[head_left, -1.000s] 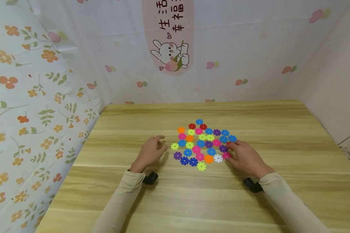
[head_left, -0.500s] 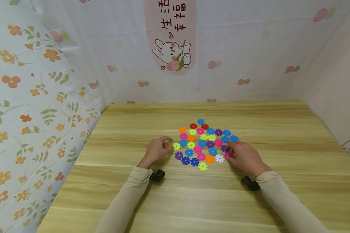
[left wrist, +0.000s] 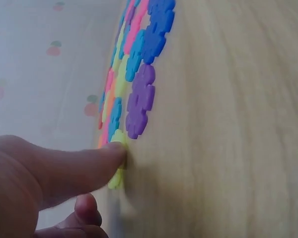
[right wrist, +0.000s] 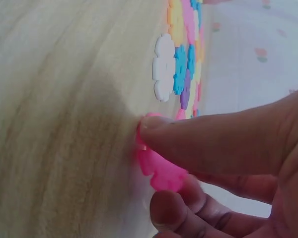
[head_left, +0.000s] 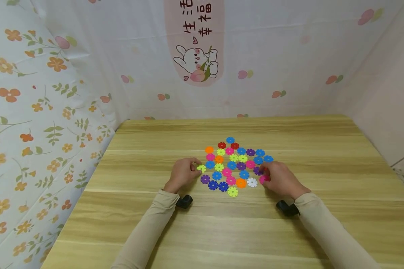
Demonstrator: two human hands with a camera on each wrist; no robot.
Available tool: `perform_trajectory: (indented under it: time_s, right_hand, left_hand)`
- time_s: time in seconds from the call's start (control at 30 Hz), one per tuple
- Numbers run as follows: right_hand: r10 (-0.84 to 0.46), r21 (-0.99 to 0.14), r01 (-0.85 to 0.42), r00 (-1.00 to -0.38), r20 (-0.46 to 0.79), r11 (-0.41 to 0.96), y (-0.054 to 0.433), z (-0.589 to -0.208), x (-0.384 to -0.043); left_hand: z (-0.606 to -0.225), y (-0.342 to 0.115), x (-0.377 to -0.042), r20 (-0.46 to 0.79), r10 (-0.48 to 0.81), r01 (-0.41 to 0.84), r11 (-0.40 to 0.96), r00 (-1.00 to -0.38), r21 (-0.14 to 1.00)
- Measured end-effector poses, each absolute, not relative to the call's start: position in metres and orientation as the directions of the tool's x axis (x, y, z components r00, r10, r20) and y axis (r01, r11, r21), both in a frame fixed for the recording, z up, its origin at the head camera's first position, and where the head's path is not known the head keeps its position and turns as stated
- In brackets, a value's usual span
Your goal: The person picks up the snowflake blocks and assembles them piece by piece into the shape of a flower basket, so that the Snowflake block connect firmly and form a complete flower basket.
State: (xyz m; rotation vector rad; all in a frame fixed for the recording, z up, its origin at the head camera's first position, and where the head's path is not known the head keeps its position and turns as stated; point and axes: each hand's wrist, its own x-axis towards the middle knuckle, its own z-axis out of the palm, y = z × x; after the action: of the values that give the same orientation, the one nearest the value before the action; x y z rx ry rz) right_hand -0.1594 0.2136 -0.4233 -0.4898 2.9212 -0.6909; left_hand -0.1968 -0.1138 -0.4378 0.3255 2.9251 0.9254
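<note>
Flat, notched plastic interlocking discs in many colours lie in a patch on the wooden table. My left hand (head_left: 183, 175) is at the patch's left end, thumb and forefinger pinching a yellow-green disc (left wrist: 116, 178) by its edges. At the right end, my right hand (head_left: 283, 182) pinches a pink disc (right wrist: 161, 171), which stands tilted between thumb and fingers in the right wrist view. A sliver of red shows by the right fingers in the head view. Beside the pink disc lies a white disc (head_left: 251, 182); a purple disc (left wrist: 140, 101) is near the left thumb.
The wooden table (head_left: 202, 231) reaches back to a white printed cloth (head_left: 276, 56) with a rabbit drawing. A flowered cloth (head_left: 37, 149) hangs along the left side. Dark wrist cameras, such as the left one (head_left: 184, 201), sit under both wrists close above the table.
My left hand has moved right and closed its thumb and forefinger on the yellow-green disc. The pink disc has shifted slightly away from the white one in my right hand.
</note>
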Motion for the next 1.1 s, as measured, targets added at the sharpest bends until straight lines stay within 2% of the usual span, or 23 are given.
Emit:
perform_trajectory:
  time_s: [0.23, 0.43, 0.67, 0.83, 0.93, 1.1]
  right_hand:
    - [-0.370, -0.446, -0.350, -0.928, 0.045, 0.824, 0.217, -0.426, -0.158]
    - [-0.371, -0.538, -0.331, -0.928, 0.035, 0.775, 0.222, -0.424, -0.153]
    - [-0.364, -0.577, -0.314, -0.931, 0.031, 0.754, 0.223, -0.420, -0.150]
    - [-0.367, -0.612, -0.305, -0.930, 0.026, 0.730, 0.221, -0.420, -0.150]
    - [-0.376, -0.656, -0.304, -0.926, 0.034, 0.691, 0.219, -0.416, -0.150]
    - [-0.367, -0.720, -0.308, -0.927, 0.080, 0.622, 0.211, -0.409, -0.153]
  left_hand:
    - [-0.435, -0.116, -0.197, 0.034, 0.206, 0.184, 0.775, -0.978, 0.605]
    - [-0.432, -0.116, -0.193, 0.084, 0.211, 0.212, 0.716, -0.974, 0.666]
    - [-0.423, -0.110, -0.187, 0.060, 0.250, 0.195, 0.557, -0.966, 0.808]
    - [-0.418, -0.102, -0.177, -0.027, 0.302, 0.099, 0.396, -0.953, 0.913]
    - [-0.413, -0.097, -0.174, -0.054, 0.336, 0.071, 0.349, -0.940, 0.935]
    - [-0.401, -0.092, -0.177, -0.030, 0.389, 0.087, 0.278, -0.921, 0.957]
